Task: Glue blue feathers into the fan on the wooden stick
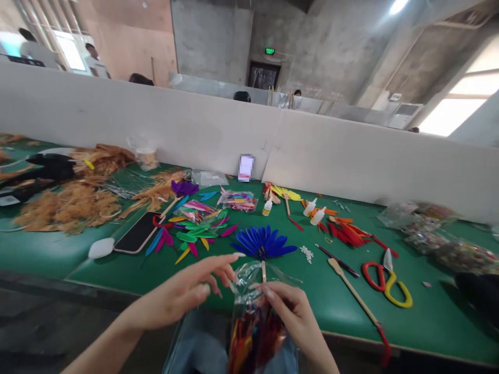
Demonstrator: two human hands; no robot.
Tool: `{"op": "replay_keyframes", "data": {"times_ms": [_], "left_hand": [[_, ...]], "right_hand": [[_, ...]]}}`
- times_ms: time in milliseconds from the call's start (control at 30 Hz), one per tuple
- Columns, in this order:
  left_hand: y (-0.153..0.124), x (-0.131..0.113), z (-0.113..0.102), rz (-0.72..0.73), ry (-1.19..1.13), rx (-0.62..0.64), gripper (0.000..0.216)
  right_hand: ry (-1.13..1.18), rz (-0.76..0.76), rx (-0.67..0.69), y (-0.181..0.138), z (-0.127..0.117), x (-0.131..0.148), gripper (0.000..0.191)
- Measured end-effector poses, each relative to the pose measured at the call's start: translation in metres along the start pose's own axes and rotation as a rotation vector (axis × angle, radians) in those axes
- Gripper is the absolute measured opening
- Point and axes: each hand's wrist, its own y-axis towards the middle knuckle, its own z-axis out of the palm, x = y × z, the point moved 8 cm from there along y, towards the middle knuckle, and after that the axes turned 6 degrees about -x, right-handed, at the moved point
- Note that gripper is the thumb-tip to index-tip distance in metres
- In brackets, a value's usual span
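Note:
My right hand (pixel 290 309) grips the top of a clear plastic bag (pixel 253 327) full of red, yellow and dark feathers, held over my lap at the table's near edge. My left hand (pixel 191 288) hovers beside the bag's mouth with its fingers spread and nothing in them. Just beyond the bag lies a blue feather fan (pixel 262 243) on a wooden stick. Loose green, pink, yellow and purple feathers (pixel 197 228) lie to its left.
On the green table (pixel 58 249) lie a phone (pixel 137 234), a white case (pixel 101 248), red-and-yellow scissors (pixel 385 280), a long wooden stick (pixel 353 291), glue bottles (pixel 314 212), orange feathers (pixel 346 231) and brown feather piles (pixel 74 202). A white partition (pixel 312 150) stands behind; people sit beyond it.

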Motion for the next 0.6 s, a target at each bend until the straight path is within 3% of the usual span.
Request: {"op": "replay_keyframes", "data": {"times_ms": [67, 167, 267, 333, 467, 533, 600], "left_hand": [[-0.007, 0.024, 0.007, -0.076, 0.09, -0.036, 0.073], [-0.004, 0.052, 0.009, -0.193, 0.227, -0.189, 0.045], [0.003, 0.06, -0.004, -0.217, 0.249, -0.295, 0.035], [0.007, 0.062, -0.02, -0.216, 0.259, -0.323, 0.033], [0.021, 0.068, -0.07, -0.212, 0.236, -0.364, 0.034], [0.035, 0.076, -0.111, -0.246, 0.192, -0.494, 0.037], [0.05, 0.091, -0.162, -0.337, 0.121, -0.721, 0.043]], "right_hand": [[0.009, 0.035, -0.078, 0.006, 0.001, -0.007, 0.025], [0.068, 0.084, -0.057, 0.015, 0.011, -0.016, 0.026], [0.134, 0.103, -0.025, 0.018, 0.012, -0.025, 0.028], [0.169, 0.091, 0.022, 0.017, 0.01, -0.031, 0.039], [0.219, 0.086, 0.046, 0.009, -0.003, -0.052, 0.05], [0.213, 0.111, -0.053, 0.005, -0.018, -0.068, 0.044], [0.198, 0.134, -0.155, 0.0, -0.033, -0.084, 0.038]]}}
